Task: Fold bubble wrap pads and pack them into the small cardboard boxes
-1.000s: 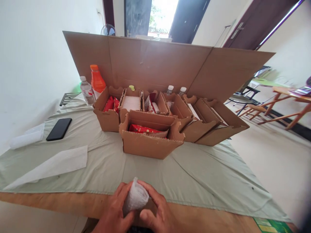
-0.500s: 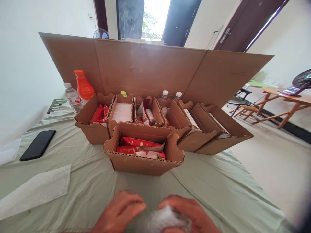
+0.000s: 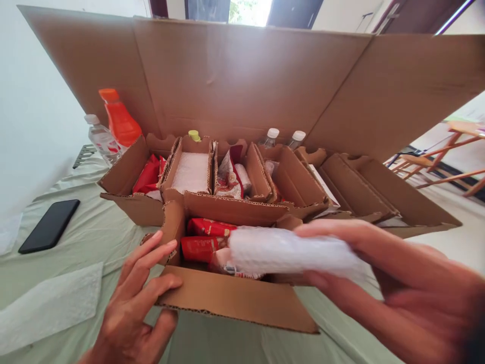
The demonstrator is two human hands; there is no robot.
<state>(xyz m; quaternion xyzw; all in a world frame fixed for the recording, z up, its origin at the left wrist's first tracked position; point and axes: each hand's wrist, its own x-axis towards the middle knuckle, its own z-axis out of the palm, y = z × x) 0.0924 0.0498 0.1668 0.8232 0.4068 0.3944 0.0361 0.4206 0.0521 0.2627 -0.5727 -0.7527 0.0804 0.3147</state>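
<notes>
My right hand (image 3: pixel 382 273) pinches a white bubble-wrapped bundle (image 3: pixel 288 253) between thumb and fingers, holding it over the front cardboard box (image 3: pixel 242 303). What is inside the wrap cannot be made out. Red packets (image 3: pixel 200 248) lie in that box, partly covered by the bundle. At the box's left end, my left hand (image 3: pixel 140 298) grips the folded-out front wall, thumb below and forefinger on top, while its other fingers reach along the left side.
Behind stands a row of narrow cardboard boxes (image 3: pixel 242 197) with packets and wrapped items. A large cardboard panel (image 3: pixel 246 86) rises behind them. An orange bottle (image 3: pixel 121 119) and clear bottle (image 3: pixel 103 139) stand left. A phone (image 3: pixel 50 226) and bubble-wrap sheet (image 3: pixel 56 308) lie on the cloth.
My right hand has raised the wrapped bundle from the near cloth to over the front box. My left hand has moved to the box, whose front wall now leans outward. The view is closer.
</notes>
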